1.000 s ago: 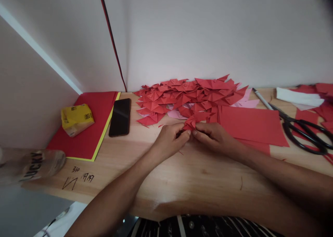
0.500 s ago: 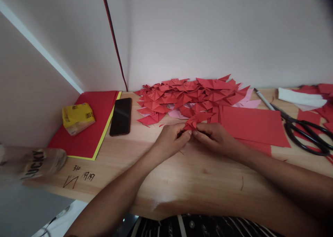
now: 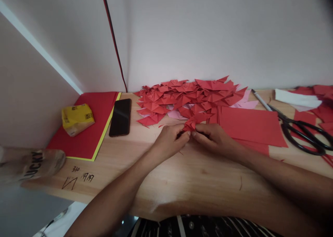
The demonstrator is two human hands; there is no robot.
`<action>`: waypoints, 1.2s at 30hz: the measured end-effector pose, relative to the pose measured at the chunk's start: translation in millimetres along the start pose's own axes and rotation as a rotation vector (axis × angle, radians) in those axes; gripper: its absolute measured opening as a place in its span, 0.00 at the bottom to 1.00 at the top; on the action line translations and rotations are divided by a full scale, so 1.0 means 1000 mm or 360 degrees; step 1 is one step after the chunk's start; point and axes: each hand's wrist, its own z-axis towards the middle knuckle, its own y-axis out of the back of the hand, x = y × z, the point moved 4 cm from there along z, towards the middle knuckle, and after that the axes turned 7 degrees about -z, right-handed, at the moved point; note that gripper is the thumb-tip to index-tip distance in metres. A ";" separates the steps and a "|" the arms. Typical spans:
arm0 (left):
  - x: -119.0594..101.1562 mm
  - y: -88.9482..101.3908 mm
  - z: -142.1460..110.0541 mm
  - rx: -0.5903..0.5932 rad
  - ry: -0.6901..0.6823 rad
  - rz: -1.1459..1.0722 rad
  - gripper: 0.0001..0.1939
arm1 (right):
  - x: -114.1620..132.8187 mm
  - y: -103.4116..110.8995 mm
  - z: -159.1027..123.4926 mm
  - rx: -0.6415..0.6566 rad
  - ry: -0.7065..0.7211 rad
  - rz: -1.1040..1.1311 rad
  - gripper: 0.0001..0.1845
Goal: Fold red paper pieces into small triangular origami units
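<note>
Between my two hands is a small folded red paper piece (image 3: 189, 125), pinched near the middle of the wooden table. My left hand (image 3: 171, 138) grips its left side with thumb and fingers closed. From the other side my right hand (image 3: 210, 136) pinches it, thumb near the lower edge. The fingers hide part of the folds. Just behind lies a heap of folded red paper shapes (image 3: 182, 95) with pointed tips, some pink paper (image 3: 246, 101) among them. A stack of red paper rectangles (image 3: 252, 126) rests right of my right hand.
Black-handled scissors (image 3: 304, 136) and a pen (image 3: 260, 99) lie at the right, near a white strip (image 3: 298, 99). Leftward are a phone (image 3: 120, 117), red sheets (image 3: 85, 148) under a yellow package (image 3: 78, 119), and a clear bottle (image 3: 33, 163) at the table's left edge.
Both hands keep their hold on the folded paper, with slight finger shifts; its near part looks a little different in shape. The view has shifted slightly; other things stay put.
</note>
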 end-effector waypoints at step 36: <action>-0.003 0.001 -0.001 0.0005 -0.0011 -0.0073 0.15 | -0.001 0.001 -0.002 -0.0020 -0.0058 0.0036 0.15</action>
